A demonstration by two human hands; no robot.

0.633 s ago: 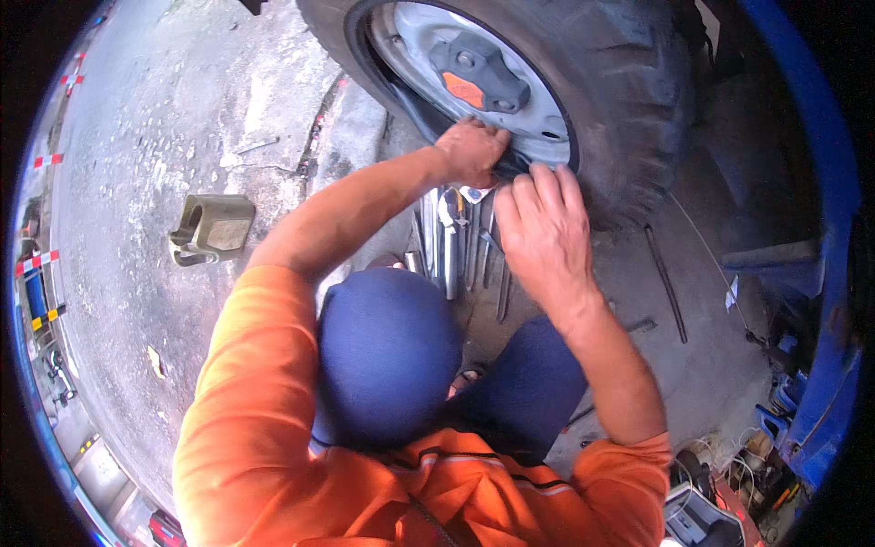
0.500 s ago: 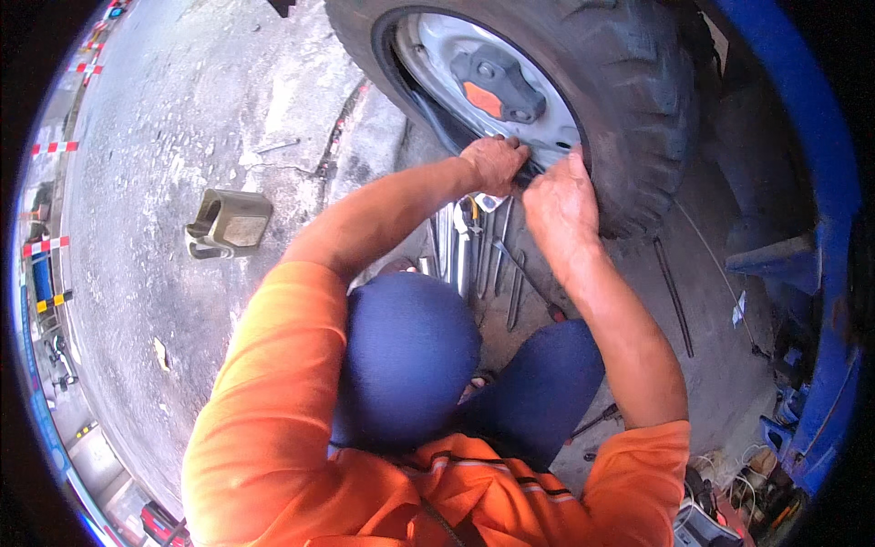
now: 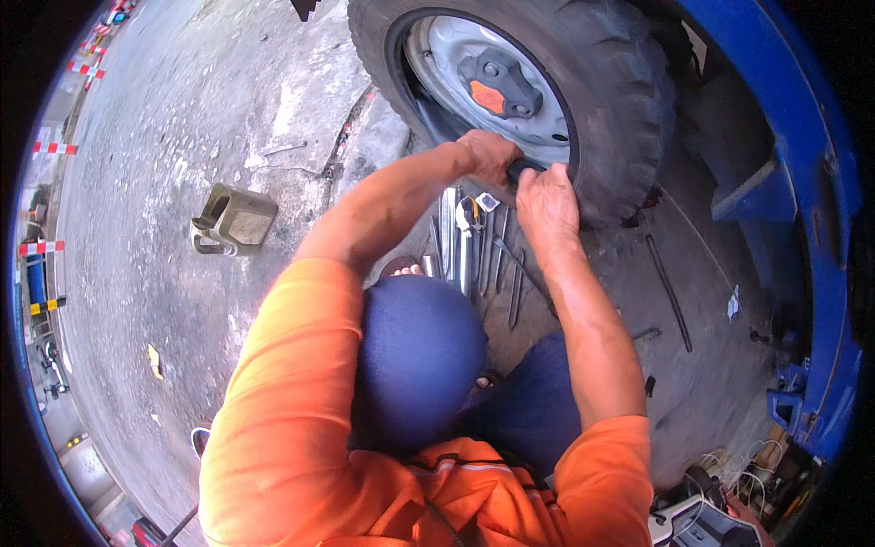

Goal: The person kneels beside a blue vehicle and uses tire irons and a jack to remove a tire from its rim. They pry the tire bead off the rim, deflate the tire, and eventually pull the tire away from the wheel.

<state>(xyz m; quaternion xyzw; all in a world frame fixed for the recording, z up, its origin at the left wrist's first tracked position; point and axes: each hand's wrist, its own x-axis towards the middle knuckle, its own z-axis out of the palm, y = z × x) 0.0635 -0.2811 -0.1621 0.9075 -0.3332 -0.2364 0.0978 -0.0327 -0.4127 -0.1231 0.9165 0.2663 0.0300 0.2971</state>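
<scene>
A large black tyre (image 3: pixel 629 100) with deep treads stands around a pale grey wheel rim (image 3: pixel 538 87), which has a dark hub with an orange patch (image 3: pixel 487 97). Black rubber, which looks like an inner tube (image 3: pixel 439 118), shows in the gap between rim and tyre on the left. At the rim's lower edge my left hand (image 3: pixel 492 155) is closed on this rubber, its fingertips partly hidden. Close beside it, my right hand (image 3: pixel 549 199) is also closed, gripping the dark rubber between the hands, with the thumb side against the tyre's inner edge.
Several metal tools (image 3: pixel 465 251), bars and levers among them, lie on the ground below the wheel. A long dark rod (image 3: pixel 670 292) lies at the right. An olive cut-open can (image 3: pixel 239 219) stands at the left. Blue vehicle bodywork (image 3: pixel 825 228) borders the right side.
My right hand has come down and left along the rim's lower edge, nearer my left hand. Both hands stay at the rubber. The whole view has shifted slightly.
</scene>
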